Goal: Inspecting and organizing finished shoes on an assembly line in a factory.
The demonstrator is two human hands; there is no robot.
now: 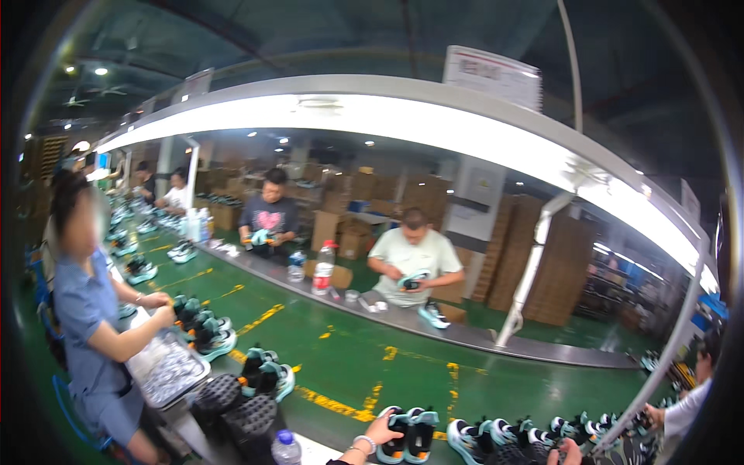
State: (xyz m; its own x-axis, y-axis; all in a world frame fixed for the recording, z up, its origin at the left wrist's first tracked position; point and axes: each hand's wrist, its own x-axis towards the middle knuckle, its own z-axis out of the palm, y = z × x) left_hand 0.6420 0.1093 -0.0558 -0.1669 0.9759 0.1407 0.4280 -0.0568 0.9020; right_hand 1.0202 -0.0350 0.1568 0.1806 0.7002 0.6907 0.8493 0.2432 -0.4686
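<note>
At the lower edge, my left hand (377, 433), with a pale bracelet on its wrist, has its fingers closed on the side of a black and light-teal sneaker (393, 438). A matching sneaker (420, 435) stands right beside that one, both on the green conveyor belt. Only part of my right hand (570, 452) shows, low in the picture beside a row of similar sneakers (504, 434). Its fingers are cut off and blurred, so whether it grips anything is hidden.
On the left, a co-worker in blue (89, 310) stands by a white tray (182, 394) of small packets. Dark shoes (249, 415) and a blue-capped bottle (286, 448) are nearer. Two people sit across the green belt (333, 364). A white post (659, 372) rises at right, near another person's arm (673, 415).
</note>
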